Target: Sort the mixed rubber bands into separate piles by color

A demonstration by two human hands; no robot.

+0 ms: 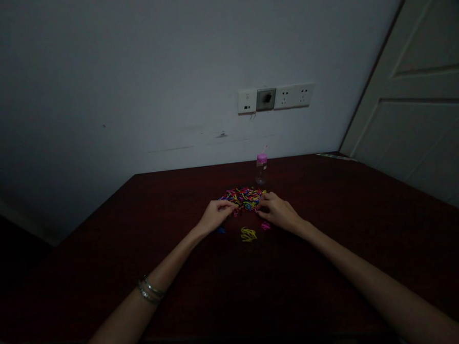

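Observation:
A heap of small multicoloured rubber bands lies on the dark red-brown table, between and just beyond my two hands. My left hand is at the heap's near left edge, thumb and fingers pinched together; what is between the tips is too small to make out. At the near right edge, my right hand has its fingers curled in a pinch, with a bit of pink rubber band at the tips. Closer to me lie a yellow group of bands, a small pink group and a blue group partly below my left hand.
Behind the heap stands a clear bottle with a pink lid. The table meets a pale wall with sockets at the back. A white door is on the right. The light is dim.

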